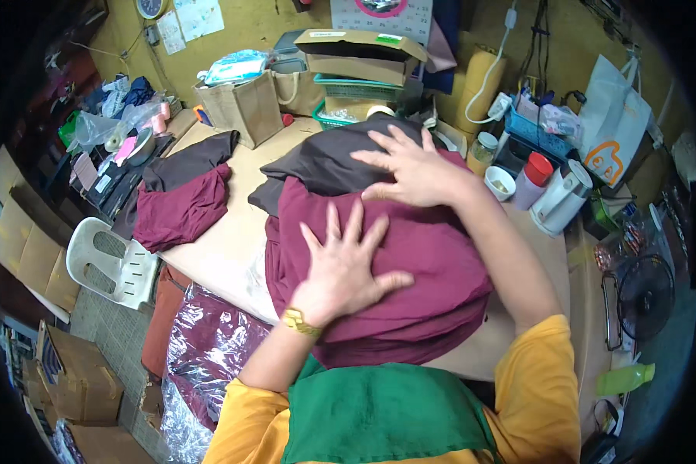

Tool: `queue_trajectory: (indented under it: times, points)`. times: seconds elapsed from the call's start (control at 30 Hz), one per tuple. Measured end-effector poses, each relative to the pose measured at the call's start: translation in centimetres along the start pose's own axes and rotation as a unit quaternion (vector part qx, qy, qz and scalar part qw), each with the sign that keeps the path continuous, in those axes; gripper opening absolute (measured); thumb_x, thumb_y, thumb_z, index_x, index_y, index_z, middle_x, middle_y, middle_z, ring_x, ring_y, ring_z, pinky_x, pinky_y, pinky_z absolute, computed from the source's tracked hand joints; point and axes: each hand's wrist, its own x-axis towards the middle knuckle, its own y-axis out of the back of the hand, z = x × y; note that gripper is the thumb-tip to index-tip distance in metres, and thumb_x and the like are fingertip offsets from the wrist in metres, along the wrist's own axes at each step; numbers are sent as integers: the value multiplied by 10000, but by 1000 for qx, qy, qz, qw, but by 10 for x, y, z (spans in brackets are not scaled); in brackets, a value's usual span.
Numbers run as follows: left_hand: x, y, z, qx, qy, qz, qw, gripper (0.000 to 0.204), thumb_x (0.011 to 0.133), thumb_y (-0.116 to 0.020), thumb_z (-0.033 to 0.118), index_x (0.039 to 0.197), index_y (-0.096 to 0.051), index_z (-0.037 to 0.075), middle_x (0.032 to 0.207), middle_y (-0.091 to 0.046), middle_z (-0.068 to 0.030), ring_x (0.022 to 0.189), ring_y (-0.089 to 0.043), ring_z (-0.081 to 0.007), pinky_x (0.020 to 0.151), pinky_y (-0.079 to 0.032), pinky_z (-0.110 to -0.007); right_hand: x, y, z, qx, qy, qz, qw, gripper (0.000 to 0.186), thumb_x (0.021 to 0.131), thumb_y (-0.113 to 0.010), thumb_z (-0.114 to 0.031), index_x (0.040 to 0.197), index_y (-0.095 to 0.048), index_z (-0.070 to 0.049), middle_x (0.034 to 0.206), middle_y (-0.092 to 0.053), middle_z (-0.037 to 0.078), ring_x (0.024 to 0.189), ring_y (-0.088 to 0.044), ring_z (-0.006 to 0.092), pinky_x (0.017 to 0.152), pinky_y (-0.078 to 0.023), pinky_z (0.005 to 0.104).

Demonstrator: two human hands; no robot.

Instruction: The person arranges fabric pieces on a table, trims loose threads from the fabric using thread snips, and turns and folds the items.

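A thick pile of maroon cloth [433,263] lies in front of me on the table, with dark grey-brown cloth [317,155] at its far end. My left hand [344,267] rests on the maroon cloth, fingers spread and palm down; its wrist wears a gold-coloured watch or bracelet [301,322]. Farther off and to the right, my right hand [410,170] is spread over the border between the maroon and the dark cloth. Neither hand grips anything. Whether the pile is one garment or several folded pieces I cannot tell.
Another maroon and dark cloth bundle [184,203] lies at the table's left edge, near a white plastic chair [116,263]. Plastic-wrapped maroon cloth [209,348] stands below. Behind are a tan bag [243,108] and a cardboard box [356,58]; rightward, a white kettle [562,197] and a white bowl [500,183].
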Motion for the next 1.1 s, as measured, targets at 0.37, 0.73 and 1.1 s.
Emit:
queue_trajectory:
  times: [0.37, 0.73, 1.1]
  points:
    - [-3, -11, -123, -714, -102, -184, 668, 450, 942, -633, 217, 1311, -539, -22, 1205, -652, -178, 1077, -658, -265, 936, -515, -358, 9, -126, 43, 7, -118, -69, 991, 1088, 627, -738, -695, 1523, -324, -238, 1600, -127, 219, 1469, -39, 470, 1094, -16, 738]
    - [-20, -132, -342, 88, 246, 273, 926, 114, 894, -622, 185, 962, -605, 94, 767, -667, -165, 794, -659, -367, 964, -371, -628, 22, -109, 32, -24, -110, -115, 987, 1023, 639, -759, -659, 1484, -406, -204, 1595, -183, 203, 1463, -148, 440, 1149, -121, 644]
    - [-15, 84, -149, -110, -83, 297, 945, 377, 805, -741, 151, 1140, -601, 50, 927, -678, -187, 865, -663, -381, 737, -516, -414, 115, -1, -121, 242, 247, 120, 930, 427, 729, -758, -134, 1118, -624, -19, 1100, -650, 221, 1070, -618, 374, 892, -505, 447]
